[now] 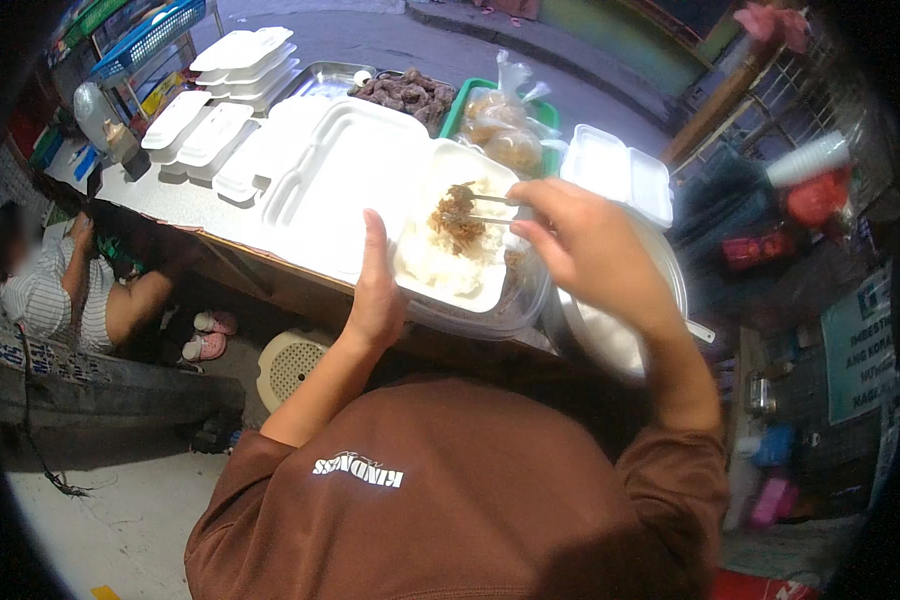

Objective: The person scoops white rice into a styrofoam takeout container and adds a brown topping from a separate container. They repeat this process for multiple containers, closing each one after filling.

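Observation:
A white foam food container [487, 296] holds white rice [446, 270] topped with shredded brown food [454, 214]. My left hand [379, 304] grips its left side, thumb raised and the other fingers hidden beneath. Slim metal tongs [495, 220] are pinched in my right hand [596, 240], their tips in the brown food. Under the container sits a clear plastic tub [521, 315] with brown food inside. Left of it, open foam containers [360, 157] lie overexposed on the table.
Behind are a tray of brown meat pieces [409, 94] and a green basket [461, 109] with tied food bags [510, 139]. Foam boxes [244, 60] are stacked at left. A large pot [615, 341] stands right. A seated person [60, 292] and a plastic stool [289, 367] are lower left.

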A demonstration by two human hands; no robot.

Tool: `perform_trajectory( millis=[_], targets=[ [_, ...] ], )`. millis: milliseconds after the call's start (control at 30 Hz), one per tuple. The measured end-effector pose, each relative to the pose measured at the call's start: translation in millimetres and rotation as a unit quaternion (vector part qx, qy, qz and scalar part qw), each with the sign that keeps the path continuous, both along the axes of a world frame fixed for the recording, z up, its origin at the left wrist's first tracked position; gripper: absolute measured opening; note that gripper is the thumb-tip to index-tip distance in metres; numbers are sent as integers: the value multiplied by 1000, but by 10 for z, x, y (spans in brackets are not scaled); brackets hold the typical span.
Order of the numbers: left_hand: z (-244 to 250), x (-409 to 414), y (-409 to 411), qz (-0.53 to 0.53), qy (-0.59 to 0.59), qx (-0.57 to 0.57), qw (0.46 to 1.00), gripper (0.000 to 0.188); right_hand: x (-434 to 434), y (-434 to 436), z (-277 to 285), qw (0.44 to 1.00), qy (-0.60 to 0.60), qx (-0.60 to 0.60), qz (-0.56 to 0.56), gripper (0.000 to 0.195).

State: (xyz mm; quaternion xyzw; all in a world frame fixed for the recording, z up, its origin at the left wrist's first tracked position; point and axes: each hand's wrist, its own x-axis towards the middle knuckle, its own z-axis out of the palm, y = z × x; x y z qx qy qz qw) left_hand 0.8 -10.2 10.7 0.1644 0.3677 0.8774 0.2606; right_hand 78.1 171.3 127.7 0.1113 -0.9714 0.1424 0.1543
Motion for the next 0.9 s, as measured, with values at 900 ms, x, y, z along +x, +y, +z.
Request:
perform_trajectory(
  millis=[900],
  targets=[
    [-215,-77,18,-5,-12,58,998,76,139,39,-9,997,43,-19,-69,21]
  ],
)
